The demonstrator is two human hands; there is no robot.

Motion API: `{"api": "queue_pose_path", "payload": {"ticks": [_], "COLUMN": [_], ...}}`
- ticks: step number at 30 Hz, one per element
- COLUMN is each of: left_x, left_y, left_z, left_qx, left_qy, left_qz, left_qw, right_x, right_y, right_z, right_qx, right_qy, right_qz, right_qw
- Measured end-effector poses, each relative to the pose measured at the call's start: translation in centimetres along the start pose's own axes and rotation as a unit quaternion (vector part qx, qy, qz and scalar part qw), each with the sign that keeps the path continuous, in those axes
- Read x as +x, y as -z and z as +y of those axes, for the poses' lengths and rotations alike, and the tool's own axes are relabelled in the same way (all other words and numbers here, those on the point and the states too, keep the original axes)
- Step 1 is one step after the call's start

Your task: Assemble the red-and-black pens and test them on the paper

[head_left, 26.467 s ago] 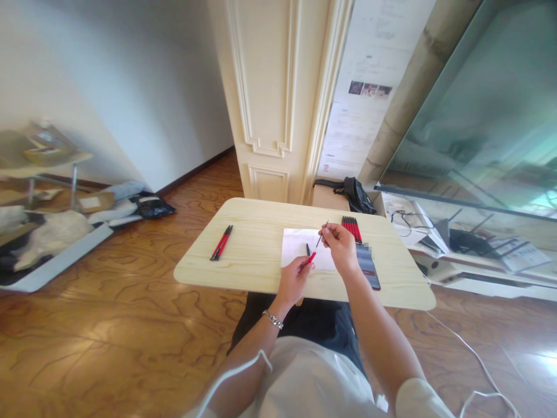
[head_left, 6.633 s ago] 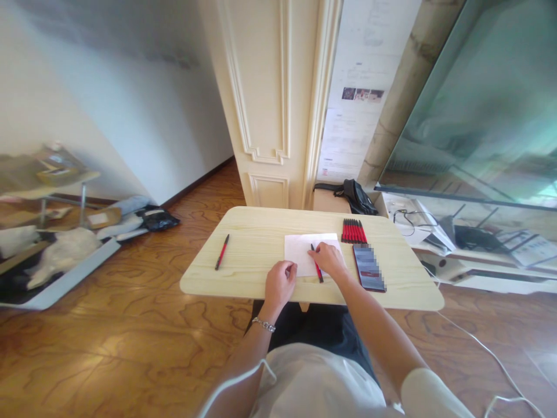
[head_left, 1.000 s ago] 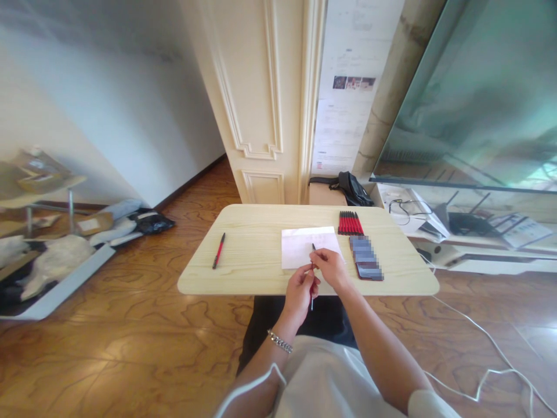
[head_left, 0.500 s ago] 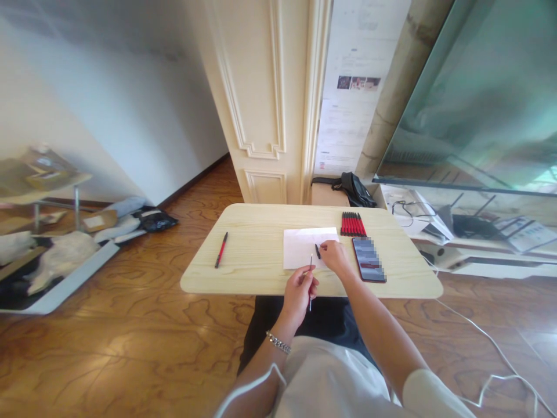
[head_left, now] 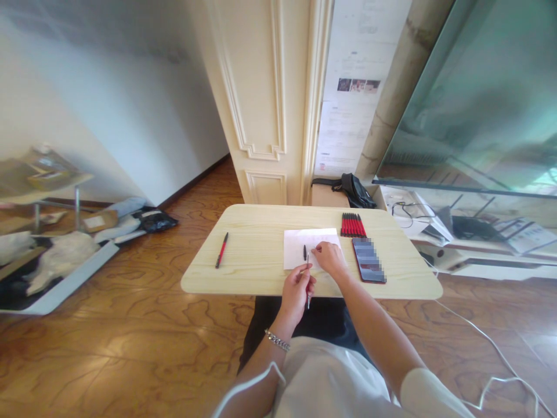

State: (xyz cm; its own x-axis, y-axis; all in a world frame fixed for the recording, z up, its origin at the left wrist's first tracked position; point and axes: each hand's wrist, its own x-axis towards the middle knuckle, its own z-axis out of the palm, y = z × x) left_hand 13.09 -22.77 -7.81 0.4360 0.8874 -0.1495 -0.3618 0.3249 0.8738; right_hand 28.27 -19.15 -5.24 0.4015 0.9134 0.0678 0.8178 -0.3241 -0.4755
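Observation:
My left hand [head_left: 297,288] is closed around a thin pen refill [head_left: 308,259], which stands up out of the fingers over the paper's near edge. Something red shows among those fingers, perhaps a pen barrel. A small black pen part [head_left: 305,252] lies on the white sheet of paper [head_left: 293,241], just beyond the refill's tip. My right hand [head_left: 331,259] hovers at the right of the sheet, thumb and fingertips pinched close to the refill; whatever they hold is too small to make out.
A red and black pen [head_left: 221,251] lies at the left of the table [head_left: 252,232]. Several similar pens [head_left: 353,224] sit in a row at the right, above a phone [head_left: 368,260]. A white cable [head_left: 474,325] runs along the floor at right.
The black pen part has left my right fingertips and now rests on the paper, farther left. My right hand has shifted slightly left and down. The refill sits lower in my left hand.

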Motion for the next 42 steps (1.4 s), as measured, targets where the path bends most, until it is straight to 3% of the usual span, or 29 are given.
{"api": "queue_pose_path", "payload": {"ticks": [3, 6, 11, 16, 18, 22, 26, 31, 35, 37, 40, 42], "left_x": [0.1, 0.1, 0.0, -0.4, -0.4, -0.2, -0.1, -0.3, -0.2, -0.2, -0.3, -0.4], "left_y": [0.1, 0.0, -1.0, -1.5, -1.3, -0.8, -0.7, -0.9, -1.1, -1.2, -1.4, -1.6], "left_z": [0.3, 0.5, 0.4, 0.0, -0.2, -0.2, 0.1, 0.8, 1.0, 0.9, 0.9, 0.9], "left_qx": [-0.003, 0.003, 0.014, 0.008, 0.0, -0.036, -0.049, -0.049, -0.063, -0.064, -0.057, -0.045], "left_qy": [-0.001, -0.005, -0.008, 0.021, 0.025, 0.022, 0.036, 0.035, 0.032, 0.034, 0.04, 0.044], "left_qz": [0.005, 0.007, 0.001, -0.008, -0.001, 0.004, -0.003, 0.006, 0.016, 0.016, 0.022, 0.028], "left_qw": [1.0, 1.0, 1.0, 1.0, 1.0, 0.999, 0.998, 0.998, 0.997, 0.997, 0.997, 0.998], "right_x": [-0.4, -1.7, -4.3, -2.1, -0.3, 1.9, 2.0, 1.4, 0.1, -1.3, -3.9, -5.6], "right_y": [0.5, 1.0, 1.0, 1.9, 2.3, 1.8, 0.3, 0.0, 0.7, 0.8, 0.4, 0.1], "right_z": [-0.1, -0.2, -0.3, 1.4, 2.2, 2.5, 1.6, 0.7, 0.8, 0.9, 0.7, 0.4], "right_qx": [0.032, 0.142, 0.308, 0.412, 0.364, 0.148, 0.036, 0.001, 0.102, 0.196, 0.355, 0.463], "right_qy": [0.001, 0.015, 0.057, -0.011, -0.022, 0.002, -0.009, -0.018, 0.001, 0.006, -0.011, -0.036], "right_qz": [0.015, 0.028, -0.051, 0.008, 0.015, -0.012, 0.005, 0.009, 0.031, 0.007, -0.054, -0.1], "right_qw": [0.999, 0.989, 0.948, 0.911, 0.931, 0.989, 0.999, 1.0, 0.994, 0.981, 0.933, 0.88]}}
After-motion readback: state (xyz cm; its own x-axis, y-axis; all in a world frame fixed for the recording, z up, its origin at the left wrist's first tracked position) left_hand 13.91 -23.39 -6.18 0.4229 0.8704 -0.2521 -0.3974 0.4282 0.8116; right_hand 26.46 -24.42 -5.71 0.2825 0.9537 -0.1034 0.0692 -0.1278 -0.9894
